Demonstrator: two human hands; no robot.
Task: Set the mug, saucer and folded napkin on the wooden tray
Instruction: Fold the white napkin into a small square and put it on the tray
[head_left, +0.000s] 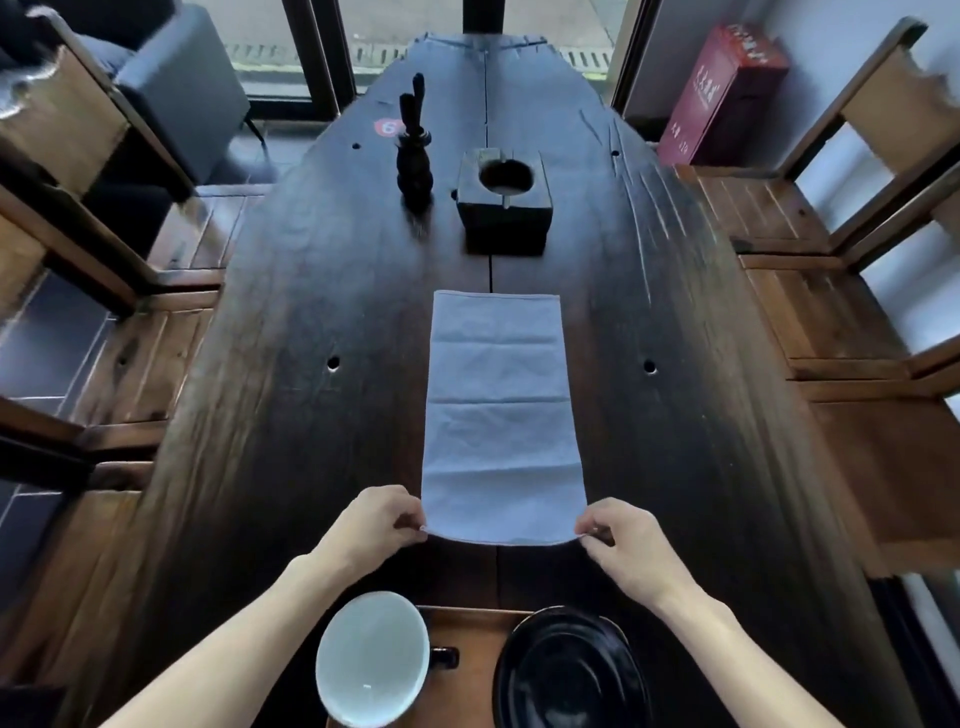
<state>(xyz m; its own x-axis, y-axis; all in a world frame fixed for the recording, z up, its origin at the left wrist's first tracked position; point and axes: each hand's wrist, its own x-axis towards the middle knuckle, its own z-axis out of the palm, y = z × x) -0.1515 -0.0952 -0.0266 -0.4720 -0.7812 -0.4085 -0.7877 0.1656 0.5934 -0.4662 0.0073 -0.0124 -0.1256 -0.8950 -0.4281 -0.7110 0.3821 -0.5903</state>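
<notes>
Nearest us, mug (371, 659) and saucer (569, 670) are already sitting on the wooden tray (467, 631) at the table's (260, 364) near edge. We are pinching the napkin's (501, 415) near corners, left hand (375, 519) and right hand (621, 545) each closed on one. It is lying long down the table's middle, still needing folding and placing, we judge.

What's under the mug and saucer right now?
A wooden tray shows between and beneath the mug and the black saucer. Its near part and outer edges are covered by them or out of frame. The napkin lies on the table.
</notes>
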